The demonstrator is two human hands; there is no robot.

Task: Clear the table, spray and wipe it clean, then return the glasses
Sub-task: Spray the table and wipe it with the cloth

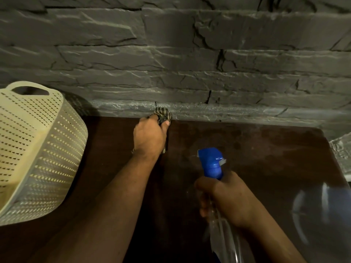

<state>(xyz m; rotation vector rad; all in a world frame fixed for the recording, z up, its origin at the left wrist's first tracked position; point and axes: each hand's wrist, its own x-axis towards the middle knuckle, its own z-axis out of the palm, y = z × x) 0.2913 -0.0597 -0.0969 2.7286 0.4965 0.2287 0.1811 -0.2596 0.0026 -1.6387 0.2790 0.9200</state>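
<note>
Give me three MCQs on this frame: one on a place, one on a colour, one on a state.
1. Where is the cloth?
A. at the table's far edge, by the stone wall
B. inside the basket
C. under the spray bottle

2. What colour is the spray bottle's trigger head?
A. red
B. blue
C. white

3. What is the right hand doing?
A. resting flat on the table
B. gripping the spray bottle
C. holding the basket

Answers:
1 A: the left hand holds the cloth where the table meets the wall.
2 B: the head is plainly blue above a clear body.
3 B: its fingers curl round the bottle's neck; the basket stands untouched at left.
</note>
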